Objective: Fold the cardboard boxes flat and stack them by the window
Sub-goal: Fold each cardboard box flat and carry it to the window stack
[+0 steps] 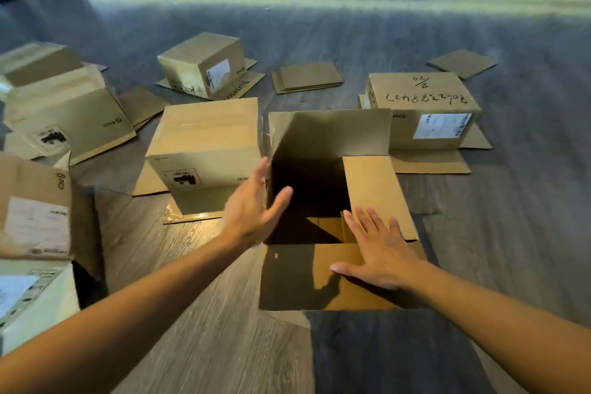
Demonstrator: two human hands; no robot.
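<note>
On the floor (198,313) sits an open box (329,137). Left hand (252,211) flat against its left wall, fingers straight. Right hand (380,249) pressing a flap (374,189), fingers spread.

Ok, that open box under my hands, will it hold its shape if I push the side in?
Probably not. The open box looks empty with its flaps loose, so it should be light and skew flat easily. It may slide on the smooth wood floor.

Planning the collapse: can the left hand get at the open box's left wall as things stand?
Probably yes. The left hand is open right beside the open box, at its left wall, with nothing between them. The neighbouring closed box stands close but leaves the wall's near part free.
</note>
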